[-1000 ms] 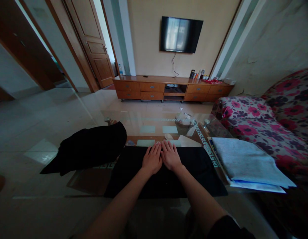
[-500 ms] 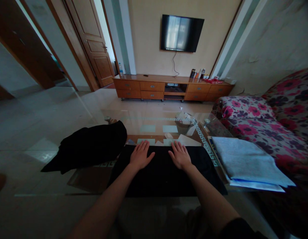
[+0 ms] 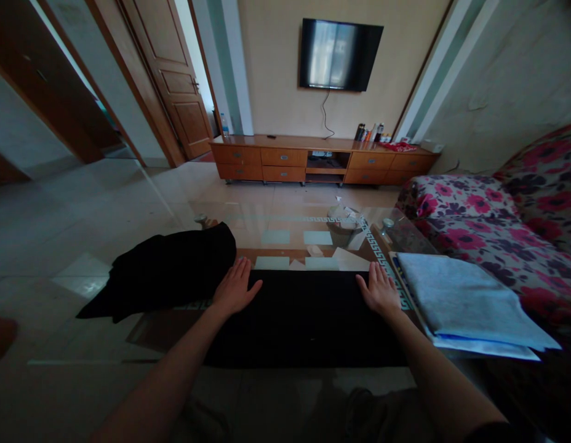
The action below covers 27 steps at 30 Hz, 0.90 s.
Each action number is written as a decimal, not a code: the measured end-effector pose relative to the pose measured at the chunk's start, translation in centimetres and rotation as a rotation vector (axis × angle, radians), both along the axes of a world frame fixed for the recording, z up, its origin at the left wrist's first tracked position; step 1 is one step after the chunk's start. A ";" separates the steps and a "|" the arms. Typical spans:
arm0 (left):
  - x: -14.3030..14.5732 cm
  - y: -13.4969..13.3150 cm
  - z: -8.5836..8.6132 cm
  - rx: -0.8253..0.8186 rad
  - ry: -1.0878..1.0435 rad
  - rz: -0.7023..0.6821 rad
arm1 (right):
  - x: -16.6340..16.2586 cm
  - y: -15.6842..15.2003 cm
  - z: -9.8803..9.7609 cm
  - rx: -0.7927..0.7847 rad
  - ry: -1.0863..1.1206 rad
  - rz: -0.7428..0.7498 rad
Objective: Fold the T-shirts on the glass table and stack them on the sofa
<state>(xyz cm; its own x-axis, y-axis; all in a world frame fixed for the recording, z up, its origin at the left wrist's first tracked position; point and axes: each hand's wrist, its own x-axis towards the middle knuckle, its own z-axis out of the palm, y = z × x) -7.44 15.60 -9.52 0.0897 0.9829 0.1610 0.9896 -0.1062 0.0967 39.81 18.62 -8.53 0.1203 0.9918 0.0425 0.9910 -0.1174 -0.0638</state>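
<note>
A black cloth (image 3: 304, 317) lies spread flat on the glass coffee table (image 3: 285, 231) in front of me. My left hand (image 3: 234, 288) rests flat on the cloth's left end, fingers stretched out. At the cloth's right end my right hand (image 3: 381, 289) lies flat, fingers open, close to a folded light grey towel (image 3: 456, 298). Neither hand holds anything.
A crumpled black garment (image 3: 165, 271) lies on the table's left side. The grey towel sits on papers at the right edge. A small bowl (image 3: 343, 224) stands further back. A floral sofa (image 3: 498, 215) is on the right; a TV cabinet (image 3: 322, 161) stands against the far wall.
Both hands have slid apart over the black cloth, from touching at its middle to its left and right ends.
</note>
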 end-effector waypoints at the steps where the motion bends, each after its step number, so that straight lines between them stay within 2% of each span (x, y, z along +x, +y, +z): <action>1: 0.2 0.0 0.1 0.004 -0.001 0.004 | 0.0 0.2 0.0 0.000 0.000 0.003; 5: 1.2 -0.2 1.1 0.076 -0.014 0.008 | -0.3 0.6 0.6 0.004 -0.010 0.012; 9: 2.8 -1.3 2.1 0.161 -0.014 -0.025 | -1.2 -0.1 1.0 0.106 -0.058 0.005; 14: 4.3 -2.9 1.4 0.051 0.014 -0.025 | -3.1 -1.8 0.9 0.036 -0.046 0.026; 18: 4.0 -2.4 0.8 0.050 0.013 -0.042 | -3.3 -1.7 0.8 0.010 -0.060 0.052; 23: 4.1 -1.3 1.7 0.094 -0.022 -0.033 | -3.3 -0.8 1.2 0.045 -0.051 0.029; 25: 4.9 -1.7 2.1 0.122 -0.025 -0.039 | -4.2 -1.2 1.5 0.095 -0.070 0.014; 27: 6.0 -2.4 2.3 0.105 -0.034 -0.103 | -5.7 -1.9 1.6 0.116 -0.073 0.055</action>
<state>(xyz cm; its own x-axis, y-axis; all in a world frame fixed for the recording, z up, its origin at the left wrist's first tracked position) -1.40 13.19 -7.18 0.1822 0.9463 0.2673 0.9692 -0.2186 0.1133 34.16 16.74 -6.95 0.0582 0.9848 0.1639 0.9983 -0.0587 -0.0016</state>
